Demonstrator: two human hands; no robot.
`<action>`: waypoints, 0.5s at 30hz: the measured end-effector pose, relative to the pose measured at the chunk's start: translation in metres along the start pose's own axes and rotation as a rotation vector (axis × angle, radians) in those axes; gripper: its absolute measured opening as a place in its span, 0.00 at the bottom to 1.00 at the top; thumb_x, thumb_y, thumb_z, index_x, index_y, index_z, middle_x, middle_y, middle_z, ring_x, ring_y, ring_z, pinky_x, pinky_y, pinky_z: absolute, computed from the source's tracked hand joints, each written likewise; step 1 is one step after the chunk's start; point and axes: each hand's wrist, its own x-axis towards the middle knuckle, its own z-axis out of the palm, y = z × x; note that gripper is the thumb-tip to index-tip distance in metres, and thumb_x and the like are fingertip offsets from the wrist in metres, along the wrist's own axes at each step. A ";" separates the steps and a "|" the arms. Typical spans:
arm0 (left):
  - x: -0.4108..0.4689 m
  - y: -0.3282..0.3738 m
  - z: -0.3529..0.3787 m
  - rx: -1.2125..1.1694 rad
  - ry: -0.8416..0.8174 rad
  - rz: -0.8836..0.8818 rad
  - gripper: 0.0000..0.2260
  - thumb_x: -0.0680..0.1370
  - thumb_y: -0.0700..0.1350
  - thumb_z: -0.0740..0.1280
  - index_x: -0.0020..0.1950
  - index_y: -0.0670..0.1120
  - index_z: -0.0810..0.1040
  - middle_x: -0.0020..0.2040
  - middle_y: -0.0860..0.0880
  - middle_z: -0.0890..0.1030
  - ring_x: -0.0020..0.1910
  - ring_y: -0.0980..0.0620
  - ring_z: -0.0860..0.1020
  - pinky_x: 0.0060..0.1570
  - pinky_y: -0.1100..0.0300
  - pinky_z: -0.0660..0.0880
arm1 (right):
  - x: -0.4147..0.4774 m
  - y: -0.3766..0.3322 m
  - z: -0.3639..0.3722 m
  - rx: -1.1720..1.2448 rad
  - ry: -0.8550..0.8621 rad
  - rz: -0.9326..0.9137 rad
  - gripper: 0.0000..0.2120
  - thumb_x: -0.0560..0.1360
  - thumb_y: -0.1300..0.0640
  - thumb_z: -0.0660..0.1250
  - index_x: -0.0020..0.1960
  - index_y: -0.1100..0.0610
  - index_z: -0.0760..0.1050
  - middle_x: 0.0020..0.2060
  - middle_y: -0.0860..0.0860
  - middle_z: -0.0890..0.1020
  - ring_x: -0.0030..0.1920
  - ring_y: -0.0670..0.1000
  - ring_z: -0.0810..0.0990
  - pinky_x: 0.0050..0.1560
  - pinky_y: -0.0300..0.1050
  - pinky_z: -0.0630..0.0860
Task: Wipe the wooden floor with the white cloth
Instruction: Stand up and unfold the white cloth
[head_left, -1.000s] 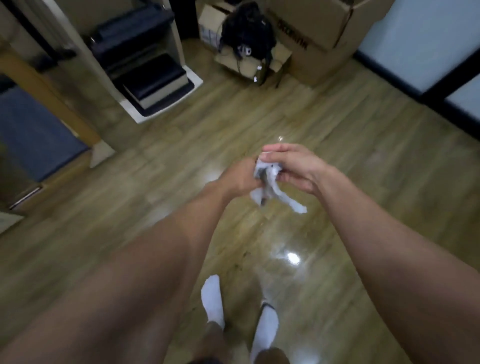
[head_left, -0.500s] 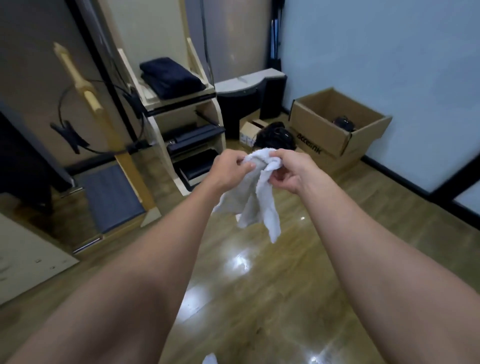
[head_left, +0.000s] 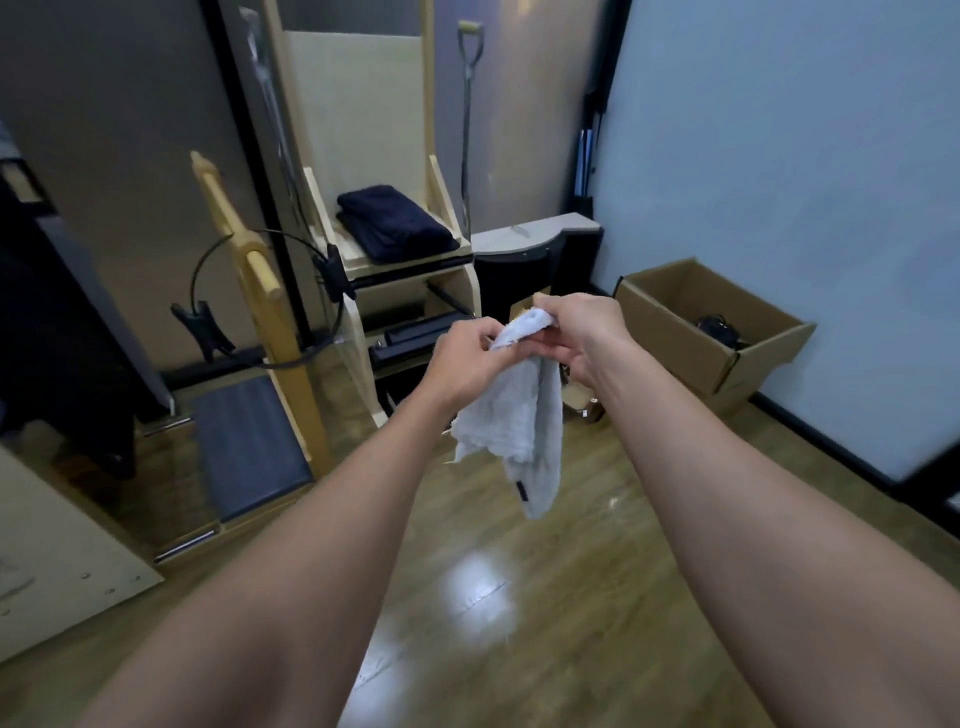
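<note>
Both hands hold the white cloth (head_left: 519, 415) up in front of me, well above the wooden floor (head_left: 571, 597). My left hand (head_left: 462, 364) pinches the cloth's upper left part. My right hand (head_left: 582, 332) grips its bunched top end. The rest of the cloth hangs loose below the hands, with a small dark tag near its lower edge. The glossy floor shows bright light reflections.
A wooden shelf unit (head_left: 441, 291) with a folded dark towel (head_left: 395, 223) stands ahead. An open cardboard box (head_left: 711, 332) sits by the pale blue wall at right. A wooden frame with a ring (head_left: 260, 291) and a dark mat (head_left: 249, 447) are at left.
The view has lifted from the floor and my feet to the room ahead. The cloth, first a crumpled ball between my hands, now hangs unfurled below them.
</note>
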 end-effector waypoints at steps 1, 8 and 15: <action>0.013 0.002 -0.004 0.011 0.000 0.010 0.12 0.70 0.59 0.72 0.43 0.51 0.80 0.39 0.52 0.82 0.40 0.55 0.79 0.40 0.58 0.75 | 0.010 -0.005 0.005 -0.048 0.013 -0.033 0.03 0.73 0.64 0.71 0.44 0.64 0.78 0.40 0.63 0.83 0.36 0.58 0.85 0.34 0.51 0.82; 0.113 0.004 -0.014 0.110 0.031 -0.022 0.07 0.76 0.44 0.63 0.41 0.46 0.79 0.39 0.49 0.80 0.40 0.52 0.75 0.35 0.60 0.69 | 0.087 -0.040 0.041 -0.306 -0.031 -0.294 0.01 0.70 0.58 0.71 0.40 0.53 0.80 0.36 0.50 0.82 0.34 0.47 0.75 0.32 0.40 0.69; 0.220 0.006 -0.038 0.003 0.124 -0.083 0.07 0.74 0.41 0.59 0.36 0.45 0.73 0.34 0.47 0.71 0.35 0.52 0.69 0.38 0.57 0.66 | 0.174 -0.074 0.072 -0.040 -0.231 -0.371 0.09 0.78 0.54 0.64 0.51 0.59 0.79 0.32 0.49 0.77 0.31 0.46 0.75 0.33 0.39 0.72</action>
